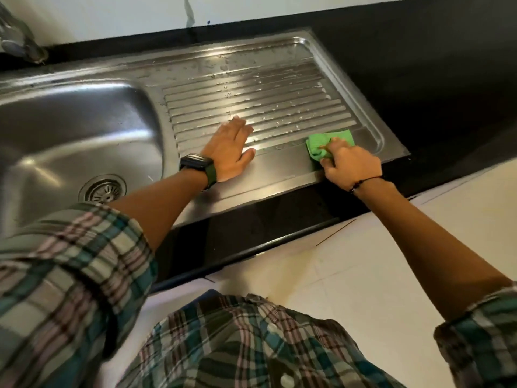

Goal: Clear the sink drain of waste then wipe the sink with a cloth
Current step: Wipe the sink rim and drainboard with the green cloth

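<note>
Two hands: left hand [230, 148] laid flat, released; right hand [351, 166] clenched on cloth [330, 144].
Risk: droplets on drainboard [251, 88] far corner may be missed.

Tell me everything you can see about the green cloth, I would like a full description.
The green cloth is small, bright green and looks like soft microfibre. It is bunched and folded, not spread flat. It lies on the near right part of the steel drainboard, by the end of the ridges, where water drops remain. The right hand grips it from the near side with fingers curled over it, pressing it on the metal. Nothing else touches it.
</note>
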`<action>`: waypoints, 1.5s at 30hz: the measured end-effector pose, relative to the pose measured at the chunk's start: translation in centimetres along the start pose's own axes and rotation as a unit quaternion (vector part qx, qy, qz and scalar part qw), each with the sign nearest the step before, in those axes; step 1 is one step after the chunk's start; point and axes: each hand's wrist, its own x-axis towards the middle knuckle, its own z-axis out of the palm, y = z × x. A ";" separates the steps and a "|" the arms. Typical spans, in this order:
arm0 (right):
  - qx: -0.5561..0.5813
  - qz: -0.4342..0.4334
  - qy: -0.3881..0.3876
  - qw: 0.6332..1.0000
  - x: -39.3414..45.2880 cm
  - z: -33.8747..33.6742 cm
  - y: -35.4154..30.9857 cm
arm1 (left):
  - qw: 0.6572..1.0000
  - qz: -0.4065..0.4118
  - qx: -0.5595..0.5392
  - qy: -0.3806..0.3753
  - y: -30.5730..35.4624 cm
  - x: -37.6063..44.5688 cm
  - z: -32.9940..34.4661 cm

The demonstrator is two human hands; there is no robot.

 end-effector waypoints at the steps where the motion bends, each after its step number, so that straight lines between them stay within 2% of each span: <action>1: -0.002 0.003 -0.013 1.000 0.1 -0.1 0.1 | 1.000 0.002 0.007 0.006 -0.2 0.2 0.4; 6: 0.012 0.054 -0.052 0.997 2.5 0.4 -0.1 | 0.997 -0.031 -0.041 0.050 -0.7 0.3 1.0; 10: 0.016 0.087 0.002 0.996 3.5 1.7 -3.1 | 0.996 -0.023 -0.070 0.051 -0.8 0.5 1.2; 17: -0.008 -0.022 -0.025 0.999 0.6 4.3 -14.2 | 0.988 0.015 -0.143 0.049 -1.0 0.6 0.9; 22: -0.056 -0.080 -0.006 0.995 0.8 3.2 -11.6 | 0.984 0.032 -0.169 0.041 -1.3 0.6 0.6; 25: -0.048 -0.001 -0.001 0.999 2.0 2.4 -8.1 | 0.984 0.044 -0.168 0.034 -1.5 0.6 0.7; 30: -0.005 0.228 0.011 0.974 4.7 -0.1 -2.6 | 0.977 0.045 -0.204 0.046 -1.6 0.6 0.6; 33: 0.058 0.267 0.034 0.961 5.7 0.3 -3.4 | 0.974 0.047 -0.213 0.056 -1.6 0.6 0.8; 35: 0.071 0.247 0.040 0.966 4.7 1.2 -6.0 | 0.976 0.053 -0.204 0.055 -1.6 0.7 0.9; 40: 0.073 0.072 0.020 0.995 -1.8 3.9 -14.6 | 0.977 0.065 -0.199 0.040 -1.8 1.0 1.0; 43: 0.035 -0.006 0.004 0.999 -5.1 2.8 -14.1 | 0.977 0.078 -0.192 0.040 -1.7 0.7 1.0; 45: -0.020 0.005 0.013 1.000 -5.2 1.7 -11.6 | 0.976 0.084 -0.196 0.041 -1.7 0.6 0.9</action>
